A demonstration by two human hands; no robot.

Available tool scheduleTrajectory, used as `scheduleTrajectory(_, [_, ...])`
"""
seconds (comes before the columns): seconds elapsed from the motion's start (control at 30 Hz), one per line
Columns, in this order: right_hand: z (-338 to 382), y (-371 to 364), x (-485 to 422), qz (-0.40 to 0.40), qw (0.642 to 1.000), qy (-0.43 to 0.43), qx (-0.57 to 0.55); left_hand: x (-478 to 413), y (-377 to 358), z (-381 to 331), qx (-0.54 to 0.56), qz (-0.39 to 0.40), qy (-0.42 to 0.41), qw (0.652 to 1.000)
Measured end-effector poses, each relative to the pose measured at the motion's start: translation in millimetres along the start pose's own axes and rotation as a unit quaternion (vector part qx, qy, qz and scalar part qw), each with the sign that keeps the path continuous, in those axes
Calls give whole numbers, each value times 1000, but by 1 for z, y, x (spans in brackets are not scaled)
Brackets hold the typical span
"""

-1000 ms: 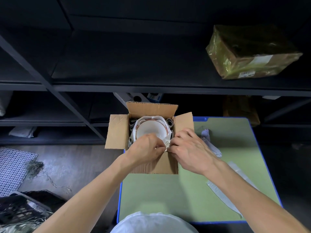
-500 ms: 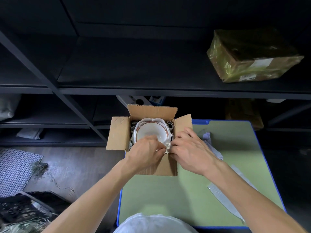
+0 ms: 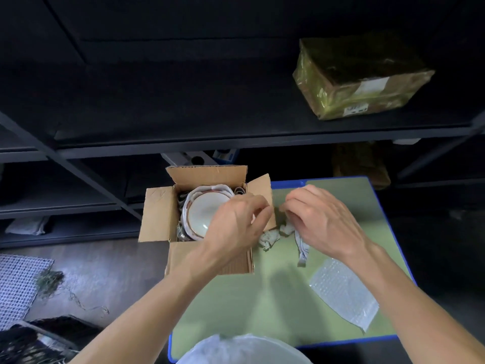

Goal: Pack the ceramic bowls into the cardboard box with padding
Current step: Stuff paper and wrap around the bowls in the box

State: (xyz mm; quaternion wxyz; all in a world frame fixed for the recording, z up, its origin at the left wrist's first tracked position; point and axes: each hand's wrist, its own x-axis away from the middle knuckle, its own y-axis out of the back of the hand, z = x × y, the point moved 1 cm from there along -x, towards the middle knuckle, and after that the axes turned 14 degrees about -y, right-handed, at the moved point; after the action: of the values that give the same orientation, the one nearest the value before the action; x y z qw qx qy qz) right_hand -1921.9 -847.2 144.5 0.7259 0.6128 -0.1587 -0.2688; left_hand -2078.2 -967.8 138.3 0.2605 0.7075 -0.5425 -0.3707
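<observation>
Ceramic bowls (image 3: 202, 215), white and round with a thin reddish-brown line at the scalloped rim, sit nested mouth-up inside an open brown cardboard box (image 3: 157, 214), just left of and partly under the left fingers (image 3: 258, 203). Being round, they show no long axis. White padding edges the stack.

Nearest the person, a rounded thing under white plastic film (image 3: 241, 349) cuts the bottom edge, below both wrists. Both bare forearms reach forward over a pale green tabletop with a blue edge (image 3: 262, 306). A clear bubble-wrap sheet (image 3: 343, 292) lies flat beside the right forearm, nearer than the right fingers (image 3: 299, 198). A narrow strip of white paper (image 3: 301, 248) shows from under the right palm. A crumpled wad of white paper (image 3: 270, 237) lies between the two hands, just beside the box's near right corner.

The left hand (image 3: 236, 224) is palm-down over the box's right side, its fingers curled toward the thumb. The right hand (image 3: 325, 222) is palm-down just right of the box, its fingers bent inward. Whether either hand pinches anything cannot be told.

The box's four flaps stand spread, the right one between the two sets of fingers.

Beyond the fingers runs a black metal shelf (image 3: 210, 143). A parcel wrapped in yellowish film (image 3: 359, 77) sits on it, far up and right.
</observation>
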Motion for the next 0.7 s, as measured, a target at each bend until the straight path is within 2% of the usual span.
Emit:
scheduleTrajectory(0.13, [-35, -4, 13, 47, 996, -72, 11, -4, -36, -36, -54, 26, -27, 998])
scheduleTrajectory(0.23, [-57, -21, 25, 71, 992, -105, 28, 5, -71, -48, -54, 97, -41, 993])
scheduleTrajectory(0.43, [-84, -69, 37, 146, 982, -123, 8, 7, -134, -21, -115, 221, 65, 966])
scheduleTrajectory(0.57, [-83, -96, 31, 172, 979, -111, -15, 14, -155, -7, -146, 243, 124, 951])
scheduleTrajectory(0.6, [-81, -103, 29, 181, 978, -102, -16, 20, -166, 0, -172, 260, 118, 943])
scheduleTrajectory(0.67, [-79, -113, 25, 193, 978, -79, -9, 42, -190, 19, -259, 294, 43, 919])
scheduleTrajectory(0.7, [-78, -117, 24, 193, 979, -68, -4, 45, -192, 28, -344, 296, 9, 891])
